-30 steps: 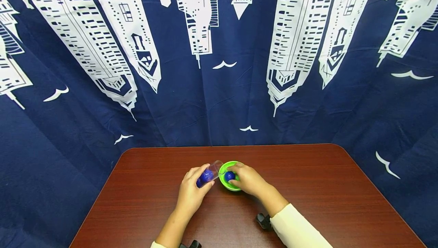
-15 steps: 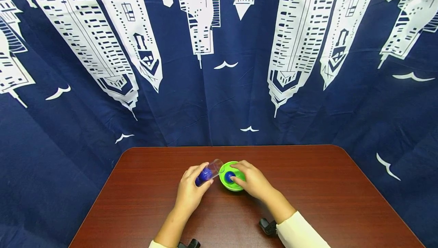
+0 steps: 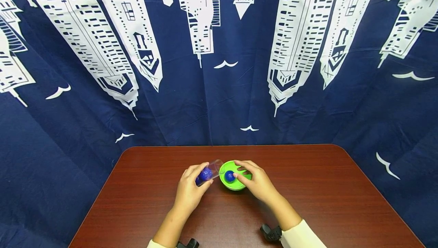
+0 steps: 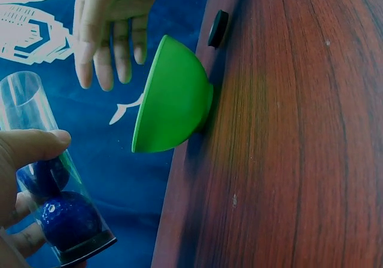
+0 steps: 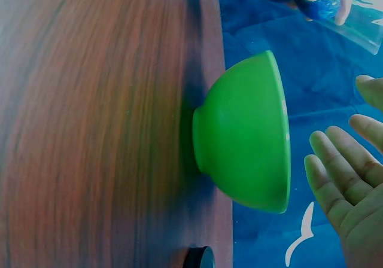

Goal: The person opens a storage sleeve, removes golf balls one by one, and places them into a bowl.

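My left hand (image 3: 189,191) grips a clear plastic tube (image 4: 27,103) with a black base, tilted with its mouth toward the bowl. Two dark blue balls (image 4: 70,221) sit inside it, at the base end. A green bowl (image 5: 245,133) stands on the table, just right of the tube's mouth. Within the bowl lies another blue ball (image 3: 229,176). Over the bowl's right side, my right hand (image 3: 259,182) has its fingers extended and apart, holding nothing. The right wrist view shows the palm and fingertips beyond the bowl's rim.
A small round black piece (image 4: 219,29) rests on the brown table (image 3: 154,195) near the bowl, hidden in the head view. Behind the table's far edge hangs a navy cloth (image 3: 205,103) with white building prints. Black wrist devices (image 3: 271,232) show below both hands.
The right hand's fingers have opened and drawn back to the right, off the blue ball, which stays in the bowl. The left hand and tube hold almost still.
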The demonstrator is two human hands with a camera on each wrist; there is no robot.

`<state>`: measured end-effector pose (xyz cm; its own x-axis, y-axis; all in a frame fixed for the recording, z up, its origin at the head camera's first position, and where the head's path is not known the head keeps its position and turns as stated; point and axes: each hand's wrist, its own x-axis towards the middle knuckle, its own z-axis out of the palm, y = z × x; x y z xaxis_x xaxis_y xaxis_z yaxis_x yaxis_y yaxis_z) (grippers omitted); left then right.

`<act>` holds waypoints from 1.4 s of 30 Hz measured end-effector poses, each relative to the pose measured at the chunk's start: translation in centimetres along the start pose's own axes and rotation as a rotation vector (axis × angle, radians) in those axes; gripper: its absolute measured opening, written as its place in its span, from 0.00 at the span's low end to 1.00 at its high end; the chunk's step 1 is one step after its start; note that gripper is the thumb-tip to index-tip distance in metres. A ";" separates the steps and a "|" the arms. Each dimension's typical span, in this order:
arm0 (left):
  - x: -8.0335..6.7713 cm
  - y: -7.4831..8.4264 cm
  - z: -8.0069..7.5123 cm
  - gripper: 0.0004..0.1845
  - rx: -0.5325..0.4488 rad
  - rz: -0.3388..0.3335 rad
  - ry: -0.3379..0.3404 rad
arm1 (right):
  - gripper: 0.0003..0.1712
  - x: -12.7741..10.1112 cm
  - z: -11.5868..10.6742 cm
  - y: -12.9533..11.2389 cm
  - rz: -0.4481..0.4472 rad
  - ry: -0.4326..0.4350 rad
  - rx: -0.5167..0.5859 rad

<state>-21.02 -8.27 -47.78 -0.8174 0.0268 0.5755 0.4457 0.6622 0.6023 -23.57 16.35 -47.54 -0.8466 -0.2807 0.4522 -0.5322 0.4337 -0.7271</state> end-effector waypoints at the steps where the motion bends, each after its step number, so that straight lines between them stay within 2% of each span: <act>1: 0.0 0.0 0.0 0.31 0.006 0.011 0.003 | 0.25 -0.1 -0.1 -0.1 0.002 0.003 0.016; 12: -0.1 0.6 -0.4 0.32 0.104 0.057 -0.038 | 0.24 -0.8 -0.1 -1.9 0.007 0.022 0.076; 18: 0.0 0.8 -0.4 0.33 0.174 0.130 -0.017 | 0.24 -1.2 0.0 -2.1 -0.037 0.017 0.101; 29: 0.3 1.2 -0.7 0.31 0.304 0.268 -0.006 | 0.25 -2.0 0.4 -2.1 -0.019 -0.011 0.147; 34: 0.3 1.6 -0.8 0.30 0.360 0.293 -0.009 | 0.26 -2.2 0.8 -2.0 -0.001 -0.013 0.164; 42: 0.2 1.6 -0.7 0.30 0.383 0.319 0.011 | 0.29 -2.5 1.3 -2.1 0.031 -0.039 0.222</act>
<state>-20.24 -7.68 -46.28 -0.6572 0.2660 0.7052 0.5050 0.8500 0.1500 -20.33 15.03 -47.80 -0.8590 -0.3053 0.4110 -0.4880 0.2451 -0.8378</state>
